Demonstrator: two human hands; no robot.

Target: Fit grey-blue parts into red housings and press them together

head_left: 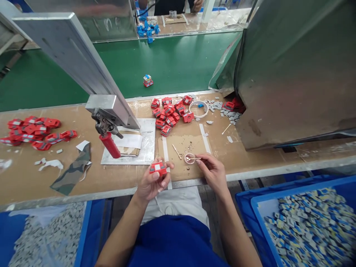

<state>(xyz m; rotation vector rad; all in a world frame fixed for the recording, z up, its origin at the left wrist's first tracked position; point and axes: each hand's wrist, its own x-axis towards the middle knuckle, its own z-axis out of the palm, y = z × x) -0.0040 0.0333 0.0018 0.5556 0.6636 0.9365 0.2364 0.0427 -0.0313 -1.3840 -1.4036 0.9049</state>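
My left hand [151, 182] grips a red plastic toy part [158, 168] with grey and white patches, held above the table's front edge. Between the fingertips of my right hand [213, 171] is a thin cotton swab [197, 159], its tip inside a small round cup [189, 158]. What the cup contains is too small to make out. Another swab or stick [176, 151] lies on the brown board left of the cup. Several similar red toy parts [170, 115] are heaped just beyond my hands.
A hand press with a red handle [110, 145] stands left of my hands. More red parts [36, 129], a camouflage cloth strip [73, 172], a tape roll [198, 109] and grey pieces [217, 105] lie around. Beyond runs a green conveyor [178, 63]. Blue bins [254, 202] flank me.
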